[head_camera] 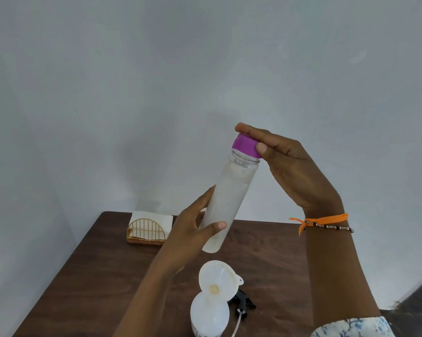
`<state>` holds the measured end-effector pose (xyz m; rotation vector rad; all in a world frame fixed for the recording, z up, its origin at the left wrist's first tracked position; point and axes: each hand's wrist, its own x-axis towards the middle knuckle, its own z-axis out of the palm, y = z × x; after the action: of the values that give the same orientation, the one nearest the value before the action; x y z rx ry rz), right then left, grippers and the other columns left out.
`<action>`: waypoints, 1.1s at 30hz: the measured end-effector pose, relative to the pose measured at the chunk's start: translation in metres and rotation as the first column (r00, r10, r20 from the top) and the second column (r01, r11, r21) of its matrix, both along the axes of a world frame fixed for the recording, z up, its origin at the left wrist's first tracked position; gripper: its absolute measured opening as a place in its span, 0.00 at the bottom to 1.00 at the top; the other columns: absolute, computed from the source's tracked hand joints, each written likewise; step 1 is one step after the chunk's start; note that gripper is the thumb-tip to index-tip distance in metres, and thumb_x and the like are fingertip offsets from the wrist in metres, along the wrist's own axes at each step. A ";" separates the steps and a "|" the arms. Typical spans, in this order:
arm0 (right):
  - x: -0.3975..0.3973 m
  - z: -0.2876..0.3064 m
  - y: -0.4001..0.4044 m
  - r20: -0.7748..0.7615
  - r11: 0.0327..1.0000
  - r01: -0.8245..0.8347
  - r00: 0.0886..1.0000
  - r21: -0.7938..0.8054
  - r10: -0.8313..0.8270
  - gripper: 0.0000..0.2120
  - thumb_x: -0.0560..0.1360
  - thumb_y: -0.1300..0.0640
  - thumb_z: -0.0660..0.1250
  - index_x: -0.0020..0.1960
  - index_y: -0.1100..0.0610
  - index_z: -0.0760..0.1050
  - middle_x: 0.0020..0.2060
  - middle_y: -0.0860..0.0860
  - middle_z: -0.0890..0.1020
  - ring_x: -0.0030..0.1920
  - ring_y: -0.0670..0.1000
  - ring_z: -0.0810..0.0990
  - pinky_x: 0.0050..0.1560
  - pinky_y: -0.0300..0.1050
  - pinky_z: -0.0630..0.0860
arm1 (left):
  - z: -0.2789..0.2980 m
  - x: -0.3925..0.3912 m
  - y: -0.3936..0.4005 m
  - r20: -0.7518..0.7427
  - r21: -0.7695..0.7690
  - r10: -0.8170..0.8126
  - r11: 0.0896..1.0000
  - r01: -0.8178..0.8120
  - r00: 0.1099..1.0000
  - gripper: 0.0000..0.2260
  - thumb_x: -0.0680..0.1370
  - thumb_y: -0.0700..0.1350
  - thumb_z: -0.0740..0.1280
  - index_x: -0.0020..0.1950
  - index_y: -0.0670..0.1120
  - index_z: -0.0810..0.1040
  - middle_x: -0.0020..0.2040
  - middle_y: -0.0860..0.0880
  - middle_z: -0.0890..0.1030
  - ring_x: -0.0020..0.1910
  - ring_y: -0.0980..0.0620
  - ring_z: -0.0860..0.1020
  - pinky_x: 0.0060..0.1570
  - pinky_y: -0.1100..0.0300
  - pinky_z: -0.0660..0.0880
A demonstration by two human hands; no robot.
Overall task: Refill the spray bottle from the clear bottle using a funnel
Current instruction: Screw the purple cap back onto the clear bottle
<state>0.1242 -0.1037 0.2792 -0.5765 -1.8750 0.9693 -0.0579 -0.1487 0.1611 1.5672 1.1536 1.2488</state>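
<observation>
A: Your left hand [193, 229]?
B: You grip the clear bottle [229, 198] low on its body, frame centre, tilted, raised above the table [95, 276].
A: Right hand [285, 161]?
B: Your fingers and thumb pinch its purple cap [245, 145].
A: Spray bottle [210, 314]?
B: Bottom centre, funnel [217, 278] in its neck, spray head [244, 302] lying beside it.
A: Labels?
B: Unreadable.

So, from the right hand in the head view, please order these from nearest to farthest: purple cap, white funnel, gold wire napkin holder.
From the right hand:
1. Purple cap, under its fingers.
2. White funnel, below, on the spray bottle.
3. Gold wire napkin holder, far left on the table.
</observation>
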 end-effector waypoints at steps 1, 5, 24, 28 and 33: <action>0.000 0.001 0.000 -0.002 1.000 0.014 1.000 0.002 -0.014 0.20 0.76 0.57 0.58 0.68 0.56 0.67 0.63 0.49 0.76 0.65 0.45 0.72 0.61 0.37 0.71 | 0.001 0.001 0.000 0.038 0.000 -0.025 1.000 0.025 0.999 0.27 0.74 0.46 0.71 0.68 0.65 0.66 0.64 0.63 0.75 0.61 0.57 0.75 0.57 0.59 0.77; -0.002 0.003 0.001 0.008 1.000 0.009 1.000 0.020 -0.009 0.17 0.77 0.59 0.58 0.65 0.57 0.71 0.62 0.53 0.77 0.64 0.48 0.74 0.62 0.41 0.72 | -0.003 0.004 0.000 0.197 -0.027 -0.147 0.987 0.156 0.969 0.27 0.72 0.46 0.73 0.68 0.57 0.69 0.64 0.56 0.77 0.59 0.55 0.78 0.53 0.59 0.78; -0.024 -0.004 -0.002 0.130 0.760 0.631 0.750 0.154 -0.649 0.16 0.65 0.44 0.74 0.51 0.45 0.80 0.44 0.44 0.70 0.43 0.40 0.73 0.39 0.20 0.68 | -0.019 0.024 -0.004 -0.052 0.068 0.114 0.992 -0.110 0.992 0.28 0.76 0.47 0.68 0.67 0.67 0.58 0.62 0.66 0.70 0.60 0.61 0.71 0.56 0.66 0.73; -0.020 -0.004 0.001 0.128 0.868 0.491 0.859 0.073 -0.496 0.17 0.69 0.42 0.68 0.54 0.49 0.80 0.47 0.46 0.76 0.48 0.41 0.77 0.49 0.30 0.71 | -0.018 0.021 -0.004 0.058 -0.021 -0.012 1.000 0.013 0.998 0.27 0.76 0.45 0.68 0.72 0.60 0.62 0.66 0.57 0.74 0.64 0.54 0.74 0.62 0.53 0.75; -0.006 -0.008 0.002 -0.041 0.991 0.036 0.998 -0.129 -0.041 0.20 0.75 0.49 0.58 0.63 0.56 0.74 0.61 0.50 0.78 0.63 0.48 0.75 0.66 0.45 0.70 | -0.012 0.011 -0.009 0.232 -0.027 -0.258 0.962 0.271 0.938 0.25 0.75 0.42 0.68 0.71 0.52 0.66 0.64 0.55 0.77 0.63 0.54 0.76 0.55 0.61 0.76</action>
<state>0.1184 -0.1013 0.2710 -0.6608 -1.7660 1.0744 -0.0467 -0.1574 0.1496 1.4391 0.7973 1.1669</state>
